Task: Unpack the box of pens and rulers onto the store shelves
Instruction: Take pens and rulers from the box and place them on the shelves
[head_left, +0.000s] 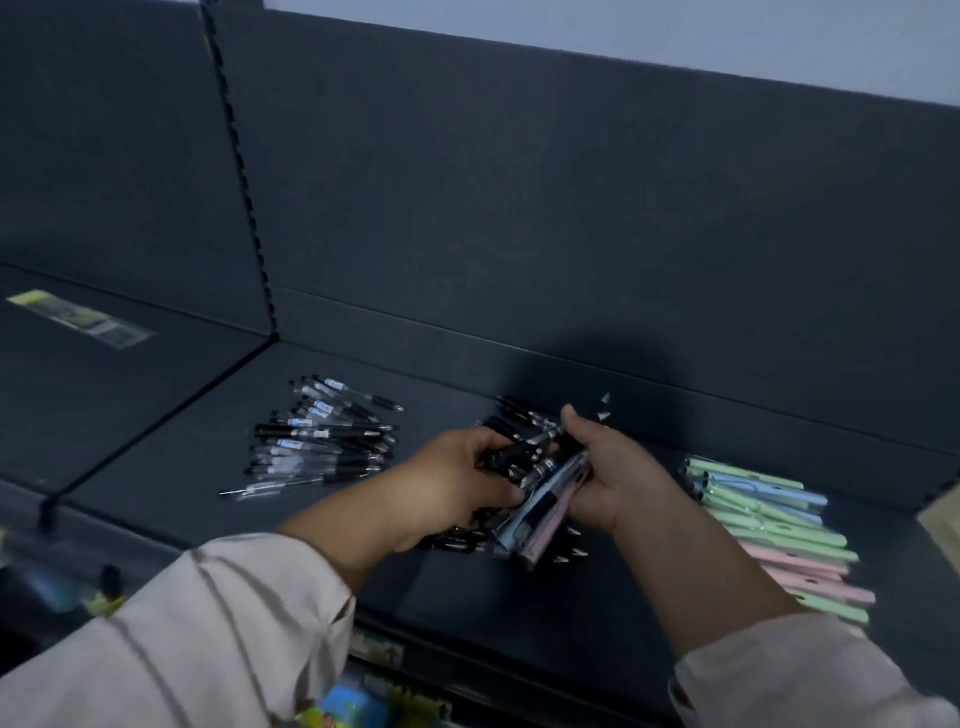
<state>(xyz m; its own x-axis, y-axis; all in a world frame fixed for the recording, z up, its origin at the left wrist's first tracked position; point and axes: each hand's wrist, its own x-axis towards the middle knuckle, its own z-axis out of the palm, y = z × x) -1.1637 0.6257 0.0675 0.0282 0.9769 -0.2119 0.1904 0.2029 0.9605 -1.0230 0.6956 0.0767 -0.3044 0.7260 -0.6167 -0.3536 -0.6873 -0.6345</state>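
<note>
Pens: I see a mixed bundle of black and pastel pens (540, 488) held between both hands over the dark grey shelf (467, 587), mid-shelf, just above its surface. My left hand (457, 483) is clenched around the black pens at the bundle's left side, fingers curled under. My right hand (613, 478) grasps the bundle from the right, thumb up on top, a pale blue and a pink pen sticking out toward me below the palm. More black pens lie loose on the shelf under the hands. Left of them, a pile of clear-barrel black pens (322, 441) lies on the shelf, apart from the hands. Right, a row of green, blue and pink pastel pens (774, 530) lies near the right wrist. Packaged ruler (78, 317), probably, lies on the next shelf bay at far left. Light sleeves (208, 639) cover both forearms.
</note>
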